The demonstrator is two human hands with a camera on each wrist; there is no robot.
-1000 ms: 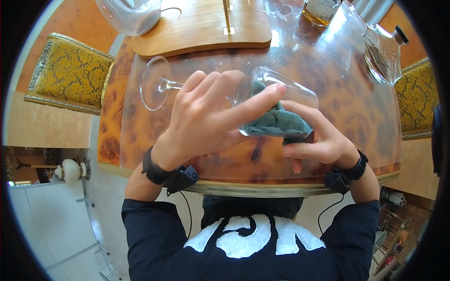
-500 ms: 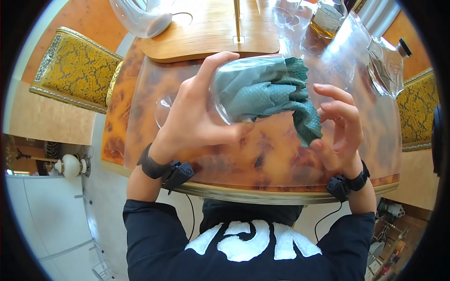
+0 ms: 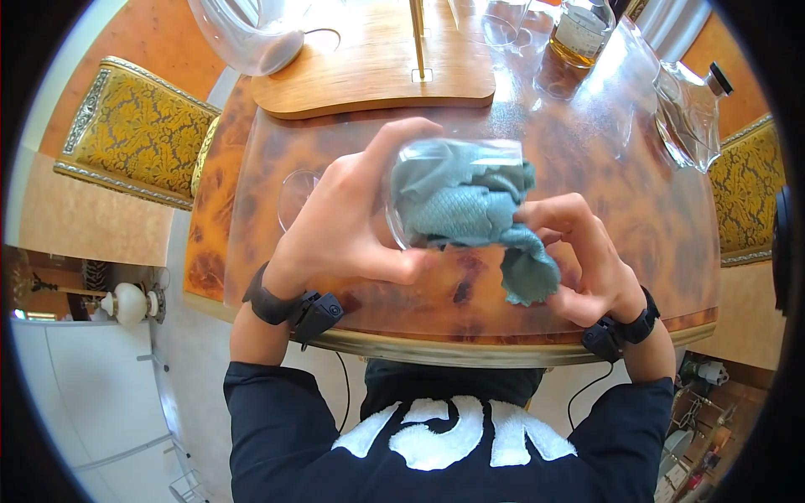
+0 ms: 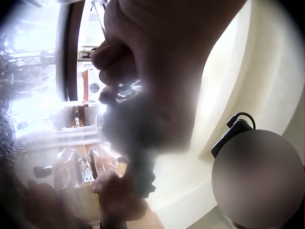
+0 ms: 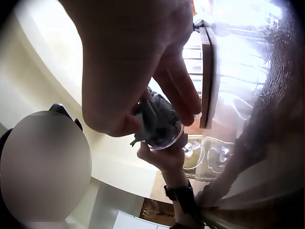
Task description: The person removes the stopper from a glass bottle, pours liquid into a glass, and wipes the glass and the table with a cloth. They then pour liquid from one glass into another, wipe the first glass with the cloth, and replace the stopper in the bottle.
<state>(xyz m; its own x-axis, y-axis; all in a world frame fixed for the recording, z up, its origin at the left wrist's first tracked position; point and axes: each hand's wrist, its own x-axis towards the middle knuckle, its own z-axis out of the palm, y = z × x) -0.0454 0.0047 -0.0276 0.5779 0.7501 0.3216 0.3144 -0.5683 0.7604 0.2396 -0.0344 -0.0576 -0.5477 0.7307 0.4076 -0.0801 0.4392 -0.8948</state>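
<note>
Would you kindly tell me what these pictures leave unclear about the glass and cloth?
- Head view: the wine glass stem is hidden behind the left hand.
- Left wrist view: glare and blur swallow the cloth.
- Right wrist view: the right hand covers the cloth's upper part.

Head view bright, daylight, sharp in middle, fisheye bend and black vignette at edges. Glare patches on glossy table beyond wooden board. Both wrist views washed out, blown highlights near table, hand up close blurry and dark, backlit.
</note>
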